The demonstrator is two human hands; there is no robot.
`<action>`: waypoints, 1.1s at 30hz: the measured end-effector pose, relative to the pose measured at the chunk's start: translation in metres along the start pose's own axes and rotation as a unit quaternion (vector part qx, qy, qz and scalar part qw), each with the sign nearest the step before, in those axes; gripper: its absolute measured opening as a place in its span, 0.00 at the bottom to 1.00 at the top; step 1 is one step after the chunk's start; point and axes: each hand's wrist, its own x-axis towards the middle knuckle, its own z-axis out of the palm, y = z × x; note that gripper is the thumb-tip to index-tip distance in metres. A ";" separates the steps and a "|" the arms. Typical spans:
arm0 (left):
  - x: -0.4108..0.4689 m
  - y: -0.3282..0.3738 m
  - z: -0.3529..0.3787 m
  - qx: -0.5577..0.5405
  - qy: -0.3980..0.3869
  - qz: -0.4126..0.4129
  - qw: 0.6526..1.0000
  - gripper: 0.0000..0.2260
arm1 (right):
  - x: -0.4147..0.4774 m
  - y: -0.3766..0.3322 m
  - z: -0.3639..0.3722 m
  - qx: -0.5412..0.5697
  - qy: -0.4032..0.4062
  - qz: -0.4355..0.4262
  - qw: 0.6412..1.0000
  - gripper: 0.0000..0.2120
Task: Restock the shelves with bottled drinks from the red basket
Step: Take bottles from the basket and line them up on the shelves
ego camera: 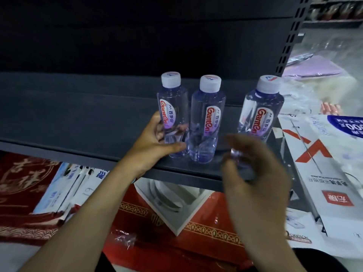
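Three clear water bottles with white caps and red-lettered labels stand upright near the front right of a dark shelf. My left hand grips the lower part of the left bottle, thumb across its front. The middle bottle stands right beside it, almost touching. The right bottle stands apart, near the shelf's right end. My right hand is blurred in front of the shelf edge, below the right bottle, fingers loosely curled with nothing seen in them. No red basket is in view.
The shelf's perforated upright bounds it on the right. Below the shelf lie a red patterned box, a white open box and red packaging. White printed cartons and plastic-wrapped goods sit to the right.
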 end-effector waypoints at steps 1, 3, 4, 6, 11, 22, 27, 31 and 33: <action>0.000 -0.001 0.002 0.004 0.005 -0.001 1.000 0.34 | 0.005 0.001 -0.011 0.001 0.063 -0.029 0.998 0.17; 0.000 0.000 0.006 0.010 0.010 -0.001 1.000 0.31 | 0.020 0.016 -0.025 0.014 0.119 -0.033 0.992 0.24; 0.000 0.002 0.008 0.012 0.014 -0.001 1.000 0.29 | 0.029 0.026 -0.030 0.030 0.094 -0.005 0.995 0.30; 0.000 0.004 0.010 0.013 0.025 0.005 1.000 0.27 | 0.041 0.045 -0.034 0.063 -0.022 0.072 0.995 0.40; -0.001 0.005 0.021 0.025 0.033 0.014 0.999 0.27 | 0.055 0.071 -0.037 -0.028 -0.111 0.125 0.986 0.33; -0.002 0.006 0.046 0.067 0.031 0.017 0.997 0.28 | 0.048 0.062 -0.036 -0.062 -0.113 0.134 0.983 0.27; -0.004 0.010 0.048 0.070 0.025 -0.001 0.997 0.28 | 0.035 0.053 -0.032 -0.054 0.027 0.121 0.991 0.33; -0.013 0.024 0.045 0.159 0.034 0.009 0.987 0.28 | 0.020 0.028 -0.027 -0.055 0.135 -0.064 0.987 0.20; -0.024 0.035 0.040 0.255 0.042 0.026 0.966 0.28 | 0.015 0.019 -0.015 -0.051 0.117 -0.107 0.986 0.16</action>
